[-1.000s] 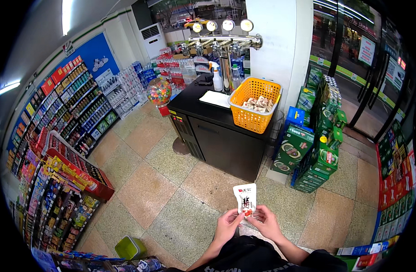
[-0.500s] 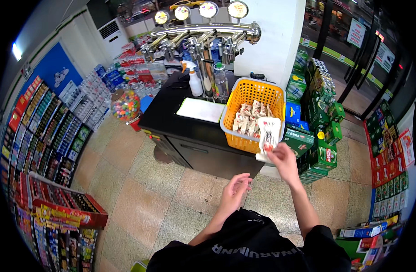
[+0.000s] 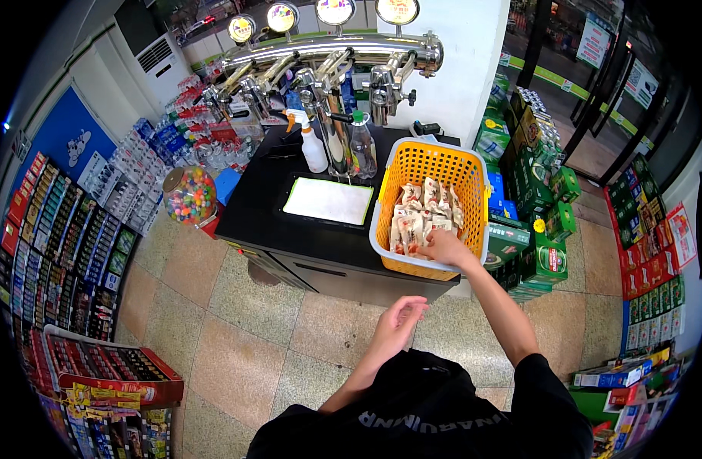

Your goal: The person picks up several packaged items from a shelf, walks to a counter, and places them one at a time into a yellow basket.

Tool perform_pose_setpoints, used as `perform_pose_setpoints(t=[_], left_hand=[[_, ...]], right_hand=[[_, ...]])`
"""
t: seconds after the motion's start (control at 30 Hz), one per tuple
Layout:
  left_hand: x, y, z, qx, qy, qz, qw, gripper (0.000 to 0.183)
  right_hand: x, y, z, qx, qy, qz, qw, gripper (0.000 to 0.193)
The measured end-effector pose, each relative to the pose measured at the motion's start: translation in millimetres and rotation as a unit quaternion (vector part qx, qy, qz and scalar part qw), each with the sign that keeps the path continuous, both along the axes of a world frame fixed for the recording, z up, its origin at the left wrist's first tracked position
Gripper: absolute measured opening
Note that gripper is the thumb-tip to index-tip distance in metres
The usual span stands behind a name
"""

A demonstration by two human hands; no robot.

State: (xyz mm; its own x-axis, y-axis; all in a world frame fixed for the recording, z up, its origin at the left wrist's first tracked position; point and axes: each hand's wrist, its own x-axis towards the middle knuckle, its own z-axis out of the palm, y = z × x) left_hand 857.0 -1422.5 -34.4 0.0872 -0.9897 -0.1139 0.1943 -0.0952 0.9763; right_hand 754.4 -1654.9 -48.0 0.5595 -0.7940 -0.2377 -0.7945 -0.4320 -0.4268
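Your right hand (image 3: 443, 249) closes its grip on light, crinkly snack packets (image 3: 416, 222) in the yellow basket (image 3: 466, 172); pinch an edge. Left hand (image 3: 397, 325) hangs empty, fingers loose.

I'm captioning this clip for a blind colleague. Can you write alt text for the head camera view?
Seen from above in a shop, a person's right hand reaches into an orange basket of small snack packets on a black counter. The empty left hand hovers over the tiled floor.

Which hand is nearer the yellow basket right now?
Right. The right hand reaches inside the yellow basket, on the white packets. The left hand hangs empty over the floor, short of the counter.
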Motion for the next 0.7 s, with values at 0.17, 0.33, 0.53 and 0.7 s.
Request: perform_pose_setpoints(t=[0.17, 0.33, 0.53, 0.7], left_hand=[[-4, 5, -1, -0.014, 0.014, 0.051, 0.998, 0.026], [-28, 18, 15, -0.019, 0.004, 0.131, 0.991, 0.025], [-86, 79, 8, -0.024, 0.004, 0.332, 0.943, 0.022], [-176, 147, -3, 0.024, 0.003, 0.527, 0.849, 0.021]], right_hand=[[-35, 79, 69, -0.031, -0.245, -0.048, 0.968, 0.031], [-98, 151, 51, 0.061, -0.356, 0.083, 0.929, 0.021], [-120, 173, 20, 0.347, -0.341, 0.147, 0.861, 0.02], [-131, 188, 25, 0.391, -0.308, 0.319, 0.807, 0.02]])
